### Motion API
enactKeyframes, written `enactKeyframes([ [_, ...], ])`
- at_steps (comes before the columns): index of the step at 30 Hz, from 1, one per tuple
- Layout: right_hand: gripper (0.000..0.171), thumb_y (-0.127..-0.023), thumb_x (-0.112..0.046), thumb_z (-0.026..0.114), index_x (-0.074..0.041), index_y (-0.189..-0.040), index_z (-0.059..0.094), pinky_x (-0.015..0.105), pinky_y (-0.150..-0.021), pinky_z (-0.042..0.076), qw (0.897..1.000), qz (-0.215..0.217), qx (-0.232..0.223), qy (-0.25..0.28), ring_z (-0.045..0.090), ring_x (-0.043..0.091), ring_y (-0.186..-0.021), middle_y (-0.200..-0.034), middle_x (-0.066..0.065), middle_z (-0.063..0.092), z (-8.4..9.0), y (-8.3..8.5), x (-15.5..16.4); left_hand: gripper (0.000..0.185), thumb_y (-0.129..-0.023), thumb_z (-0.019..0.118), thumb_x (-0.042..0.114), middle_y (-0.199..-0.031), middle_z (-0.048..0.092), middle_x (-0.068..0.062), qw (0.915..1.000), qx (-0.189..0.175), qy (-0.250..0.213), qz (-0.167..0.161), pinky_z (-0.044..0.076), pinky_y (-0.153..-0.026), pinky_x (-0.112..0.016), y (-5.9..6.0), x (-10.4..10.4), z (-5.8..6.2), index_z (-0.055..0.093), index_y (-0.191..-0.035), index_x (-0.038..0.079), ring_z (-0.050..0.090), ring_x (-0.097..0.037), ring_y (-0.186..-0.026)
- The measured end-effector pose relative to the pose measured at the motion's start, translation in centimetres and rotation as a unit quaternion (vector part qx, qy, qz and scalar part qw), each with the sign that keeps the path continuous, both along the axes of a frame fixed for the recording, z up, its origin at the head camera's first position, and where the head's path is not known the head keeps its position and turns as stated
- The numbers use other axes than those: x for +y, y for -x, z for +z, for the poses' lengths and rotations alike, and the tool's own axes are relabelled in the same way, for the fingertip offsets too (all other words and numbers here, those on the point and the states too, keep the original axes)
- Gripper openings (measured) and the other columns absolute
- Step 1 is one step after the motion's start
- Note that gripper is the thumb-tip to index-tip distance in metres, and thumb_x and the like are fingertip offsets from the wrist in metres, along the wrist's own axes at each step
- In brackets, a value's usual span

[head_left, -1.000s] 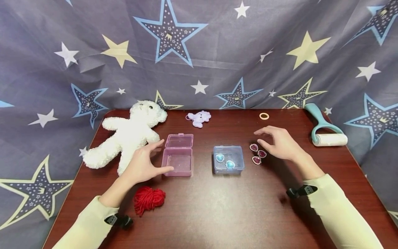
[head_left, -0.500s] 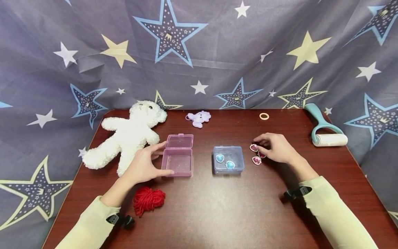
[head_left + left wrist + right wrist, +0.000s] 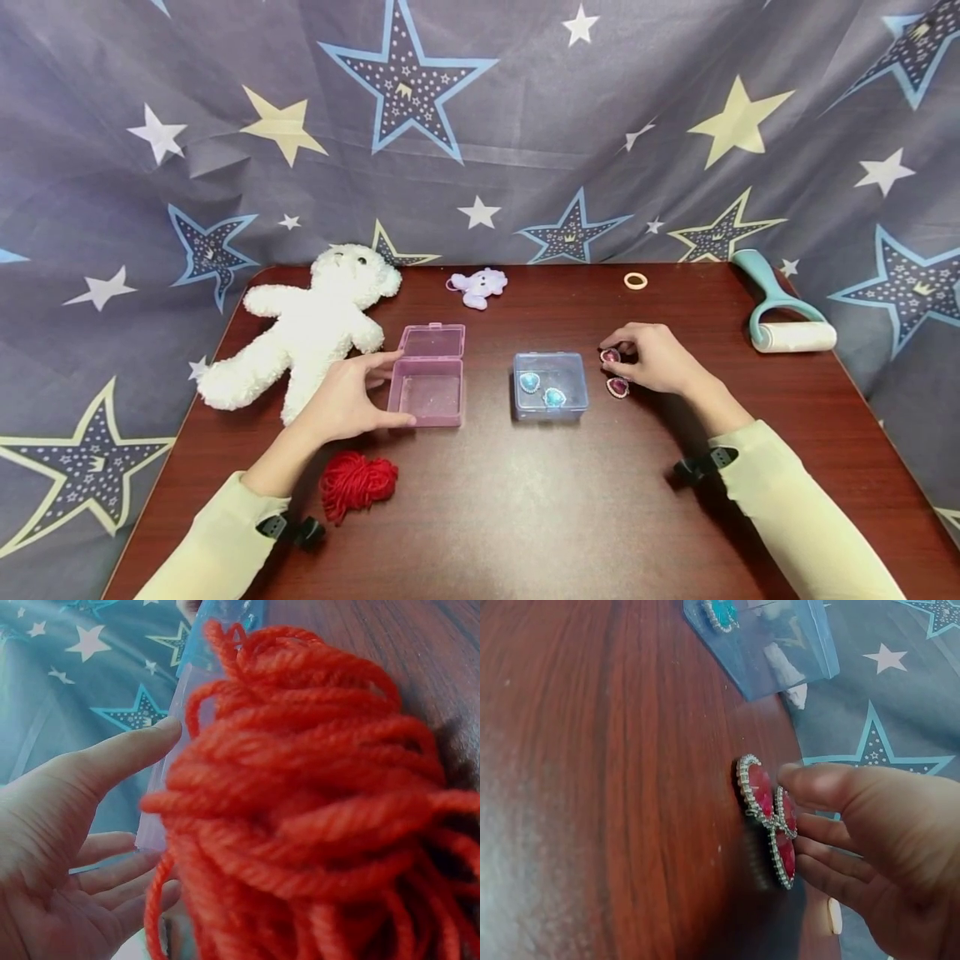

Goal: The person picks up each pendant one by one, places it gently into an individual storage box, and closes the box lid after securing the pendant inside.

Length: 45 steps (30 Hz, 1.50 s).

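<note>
In the head view, my left hand (image 3: 351, 398) holds the left side of a clear pink plastic box (image 3: 426, 421), thumb at its front and index finger at its back. The pink box's lid (image 3: 432, 342) is tipped back, and nothing shows inside. My right hand (image 3: 654, 358) pinches a red heart-shaped gem (image 3: 610, 356) with a pearly border between thumb and fingers. Another such gem (image 3: 618, 387) lies just in front; a third shows behind it only in the right wrist view. Between the hands stands a blue plastic box (image 3: 572, 375) with two blue heart gems (image 3: 554, 397) seen in or on it.
Red yarn (image 3: 358, 483) lies before my left forearm and fills much of the left wrist view. A white plush bear (image 3: 315, 321) lies at left. Along the back are a small purple plush toy (image 3: 482, 286), a ring (image 3: 635, 281) and a lint roller (image 3: 793, 336).
My right hand has come down and left onto the red gems, its fingers closing around one and covering another. My left hand has settled against the pink box, which stays in place.
</note>
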State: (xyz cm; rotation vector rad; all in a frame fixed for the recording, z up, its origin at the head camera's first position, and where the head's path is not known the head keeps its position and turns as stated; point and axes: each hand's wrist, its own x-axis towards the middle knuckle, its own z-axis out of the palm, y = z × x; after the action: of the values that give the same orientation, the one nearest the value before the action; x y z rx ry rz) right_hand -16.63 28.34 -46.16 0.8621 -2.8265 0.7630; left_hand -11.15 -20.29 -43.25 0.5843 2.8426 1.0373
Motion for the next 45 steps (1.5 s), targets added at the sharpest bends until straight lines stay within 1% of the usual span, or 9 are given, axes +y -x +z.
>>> enactKeyframes([
  [6,0.016,-0.082,-0.005,0.087,-0.009,-0.096,0.082,0.028,-0.067,0.055,1.0,0.007,0.005,-0.011,0.068,0.017,-0.074,-0.084,0.002,0.075,0.2,0.2,-0.1,0.094,-0.064,0.104,0.033,-0.123,0.077,-0.024,0.9999,-0.014,-0.003,0.003,0.065,-0.091,-0.046,0.0,0.4,0.3,0.064,-0.141,-0.005,0.081,-0.034,-0.103],
  [12,0.016,-0.078,-0.003,0.084,-0.009,-0.094,0.083,0.027,-0.067,0.054,0.999,0.018,0.007,-0.031,0.068,0.017,-0.074,-0.083,0.001,0.075,0.4,0.4,-0.2,0.096,-0.063,0.104,0.036,-0.118,0.079,-0.022,0.9998,-0.015,0.009,0.007,0.066,-0.09,-0.045,0.1,0.9,0.3,0.064,-0.141,-0.004,0.081,-0.032,-0.102],
  [17,0.016,-0.077,-0.004,0.082,-0.01,-0.093,0.082,0.026,-0.065,0.054,0.999,0.008,0.006,-0.042,0.067,0.016,-0.072,-0.081,0.001,0.074,0.5,0.5,-0.3,0.097,-0.063,0.104,0.039,-0.116,0.08,-0.02,0.9997,-0.012,0.018,0.005,0.066,-0.09,-0.045,0.1,1.5,0.3,0.065,-0.141,-0.003,0.081,-0.031,-0.101],
  [23,0.017,-0.078,-0.005,0.081,-0.007,-0.095,0.082,0.03,-0.066,0.056,1.0,-0.013,0.003,-0.025,0.071,0.018,-0.073,-0.082,0.004,0.075,1.3,0.9,-0.7,0.098,-0.063,0.104,0.039,-0.123,0.078,-0.022,0.9998,-0.007,0.019,0.006,0.065,-0.09,-0.044,0.1,2.0,0.4,0.065,-0.14,-0.006,0.081,-0.029,-0.102],
  [25,0.017,-0.078,-0.004,0.081,-0.007,-0.096,0.082,0.031,-0.067,0.057,1.0,-0.019,0.003,-0.022,0.072,0.018,-0.074,-0.083,0.005,0.076,1.6,1.0,-0.9,0.098,-0.063,0.104,0.039,-0.126,0.076,-0.023,0.9997,-0.009,0.021,0.006,0.065,-0.09,-0.043,0.1,2.1,0.4,0.065,-0.14,-0.008,0.081,-0.03,-0.102],
  [29,0.019,-0.078,-0.005,0.082,-0.007,-0.097,0.082,0.033,-0.07,0.058,0.999,-0.027,0.005,-0.018,0.073,0.019,-0.076,-0.084,0.005,0.076,2.5,1.2,-1.3,0.098,-0.064,0.104,0.038,-0.128,0.074,-0.027,0.9995,-0.024,0.018,0.003,0.065,-0.09,-0.044,0.3,2.2,0.5,0.064,-0.139,-0.01,0.081,-0.033,-0.103],
  [34,0.02,-0.079,-0.005,0.082,-0.006,-0.099,0.082,0.037,-0.073,0.06,1.0,-0.022,0.013,-0.004,0.075,0.02,-0.078,-0.088,0.005,0.078,3.7,1.4,-2.1,0.097,-0.065,0.104,0.036,-0.13,0.073,-0.029,0.9991,-0.039,0.018,0.002,0.065,-0.091,-0.045,0.5,2.2,0.6,0.063,-0.14,-0.011,0.08,-0.035,-0.106],
  [40,0.023,-0.079,-0.004,0.082,-0.005,-0.101,0.082,0.037,-0.073,0.06,1.0,-0.01,0.019,0.011,0.076,0.018,-0.079,-0.092,0.006,0.079,4.9,2.0,-3.6,0.096,-0.065,0.104,0.031,-0.13,0.071,-0.03,0.999,-0.041,0.013,0.006,0.065,-0.091,-0.044,0.4,2.3,0.8,0.062,-0.14,-0.013,0.079,-0.037,-0.106],
  [45,0.025,-0.079,-0.003,0.082,-0.004,-0.104,0.081,0.039,-0.077,0.063,0.999,0.01,0.02,0.034,0.077,0.02,-0.083,-0.095,0.008,0.079,5.9,2.3,-5.3,0.095,-0.065,0.104,0.03,-0.127,0.072,-0.029,0.9989,-0.041,0.02,0.007,0.065,-0.092,-0.045,0.3,2.3,1.1,0.062,-0.139,-0.013,0.079,-0.037,-0.105],
])
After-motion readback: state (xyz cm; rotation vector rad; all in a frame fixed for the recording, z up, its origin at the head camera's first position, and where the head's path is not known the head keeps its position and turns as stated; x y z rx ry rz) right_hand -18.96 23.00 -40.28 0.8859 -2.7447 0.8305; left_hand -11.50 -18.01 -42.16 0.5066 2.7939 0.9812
